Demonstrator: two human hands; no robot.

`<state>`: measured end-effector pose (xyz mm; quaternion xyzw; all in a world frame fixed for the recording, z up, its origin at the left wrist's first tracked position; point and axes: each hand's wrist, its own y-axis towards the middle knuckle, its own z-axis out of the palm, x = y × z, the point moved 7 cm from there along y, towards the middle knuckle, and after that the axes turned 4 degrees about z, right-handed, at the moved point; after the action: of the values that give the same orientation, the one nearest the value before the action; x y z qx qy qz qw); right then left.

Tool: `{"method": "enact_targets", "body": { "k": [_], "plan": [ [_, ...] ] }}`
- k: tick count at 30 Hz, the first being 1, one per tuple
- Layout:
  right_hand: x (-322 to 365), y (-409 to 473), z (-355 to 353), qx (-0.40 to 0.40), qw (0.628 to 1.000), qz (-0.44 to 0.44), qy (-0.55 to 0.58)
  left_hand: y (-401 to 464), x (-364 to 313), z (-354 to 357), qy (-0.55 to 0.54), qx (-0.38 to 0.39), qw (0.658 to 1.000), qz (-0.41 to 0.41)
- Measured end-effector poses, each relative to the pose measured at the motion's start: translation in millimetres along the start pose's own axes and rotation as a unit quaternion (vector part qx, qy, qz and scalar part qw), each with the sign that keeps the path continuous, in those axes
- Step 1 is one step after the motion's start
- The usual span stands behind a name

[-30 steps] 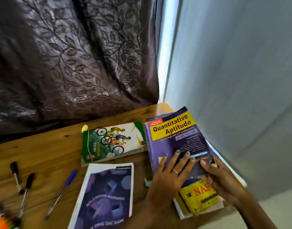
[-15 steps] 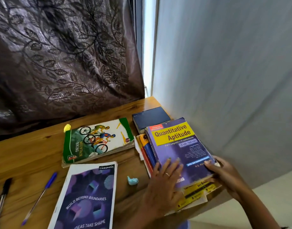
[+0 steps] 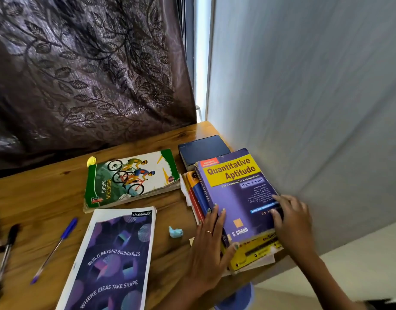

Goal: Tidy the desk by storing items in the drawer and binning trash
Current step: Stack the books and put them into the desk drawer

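Quantitative Aptitude book tops stack at desk right edge, left hand flat against spine, right hand fingers pressing cover; square edges before lifting.

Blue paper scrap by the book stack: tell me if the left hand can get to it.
Probably yes. The blue paper scrap lies on bare desk just beside the left hand, nothing between; the hand must first leave the Quantitative Aptitude book.
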<state>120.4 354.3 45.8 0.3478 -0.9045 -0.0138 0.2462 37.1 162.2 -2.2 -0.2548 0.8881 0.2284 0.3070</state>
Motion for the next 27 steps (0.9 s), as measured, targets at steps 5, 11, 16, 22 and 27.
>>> {"method": "enact_targets", "body": {
  "k": [5,11,16,22,27],
  "plan": [
    [39,-33,11,-0.04,0.993,-0.104,-0.03,-10,-1,5,-0.023,-0.066,0.997,-0.033],
    [56,-64,46,0.051,0.986,-0.151,-0.057,-22,3,8,0.035,-0.077,0.995,-0.056],
    [51,-61,47,0.067,0.985,-0.153,-0.051,-23,31,-3,0.098,-0.023,0.988,-0.113],
    [51,-62,47,0.069,0.985,-0.158,-0.024,-6,61,-27,0.128,0.006,0.981,-0.144],
    [50,-62,48,0.074,0.983,-0.164,-0.017,3,70,-38,0.099,-0.028,0.983,-0.15]
  ]
}}
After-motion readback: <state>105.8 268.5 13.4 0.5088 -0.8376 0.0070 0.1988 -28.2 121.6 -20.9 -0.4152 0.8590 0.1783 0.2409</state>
